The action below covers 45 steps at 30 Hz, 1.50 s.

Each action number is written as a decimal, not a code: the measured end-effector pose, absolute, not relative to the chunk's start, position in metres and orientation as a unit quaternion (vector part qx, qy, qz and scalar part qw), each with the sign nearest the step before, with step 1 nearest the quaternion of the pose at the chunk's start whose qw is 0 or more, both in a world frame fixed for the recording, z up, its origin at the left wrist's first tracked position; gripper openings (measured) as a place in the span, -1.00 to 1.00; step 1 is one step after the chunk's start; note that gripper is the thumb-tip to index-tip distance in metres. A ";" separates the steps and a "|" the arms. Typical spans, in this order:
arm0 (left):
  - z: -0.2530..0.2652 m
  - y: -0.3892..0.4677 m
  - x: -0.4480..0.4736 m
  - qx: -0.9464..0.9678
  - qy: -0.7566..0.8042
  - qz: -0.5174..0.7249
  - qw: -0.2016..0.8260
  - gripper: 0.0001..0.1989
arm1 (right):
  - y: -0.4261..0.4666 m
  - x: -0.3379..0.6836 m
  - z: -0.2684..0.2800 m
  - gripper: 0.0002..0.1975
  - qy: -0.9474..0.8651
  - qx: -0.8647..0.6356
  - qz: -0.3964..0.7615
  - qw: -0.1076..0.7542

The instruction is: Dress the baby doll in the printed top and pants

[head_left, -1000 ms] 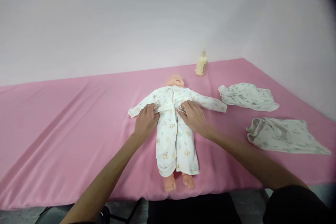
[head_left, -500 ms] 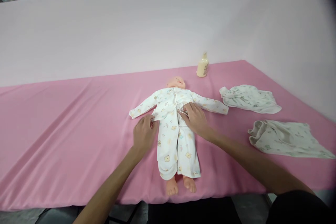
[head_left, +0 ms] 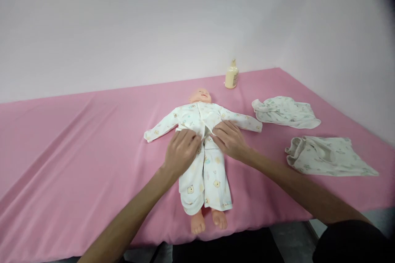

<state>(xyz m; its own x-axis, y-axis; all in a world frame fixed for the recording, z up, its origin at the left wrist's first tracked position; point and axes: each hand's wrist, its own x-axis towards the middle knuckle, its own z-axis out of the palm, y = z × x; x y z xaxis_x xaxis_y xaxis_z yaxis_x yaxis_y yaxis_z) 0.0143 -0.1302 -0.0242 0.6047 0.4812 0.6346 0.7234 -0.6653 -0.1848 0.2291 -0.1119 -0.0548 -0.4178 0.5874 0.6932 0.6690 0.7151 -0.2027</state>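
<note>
A baby doll [head_left: 200,95] lies on its back, feet towards me, its arms spread wide. It wears a white printed baby shirt [head_left: 189,115] and matching trousers [head_left: 216,181]. At the doll's waist, my left hand [head_left: 182,150] is closed on the lower edge of the shirt's left side. My right hand [head_left: 228,139] pinches the front edge of the other side, close by. Between the hands the shirt front gapes in a narrow slit. My fingertips are partly hidden by the backs of my hands.
Behind the doll stands a cream pump bottle [head_left: 231,76]. To the right lie two folded printed baby garments, a farther one [head_left: 286,111] and a nearer one [head_left: 333,156]. A pink sheet [head_left: 77,164] covers the table, with a pale wall [head_left: 138,33] behind it.
My left hand has moved right and inward from the doll's side to the middle of its waist, close to my right hand. The view has shifted slightly.
</note>
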 end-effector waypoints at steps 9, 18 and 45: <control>-0.030 -0.150 0.006 -0.903 -0.308 -0.238 0.183 -0.89 | -0.122 0.242 -0.053 -0.81 -0.905 -0.290 -0.066 0.304; -0.014 -0.132 0.003 -0.892 -0.352 -0.234 0.158 -0.61 | -0.124 0.221 -0.054 -0.52 -0.801 -0.425 -0.002 0.421; -0.066 -0.106 -0.019 -0.614 -0.582 -0.379 -0.373 -0.60 | -0.115 0.218 -0.087 -0.78 -0.561 -0.578 0.340 0.486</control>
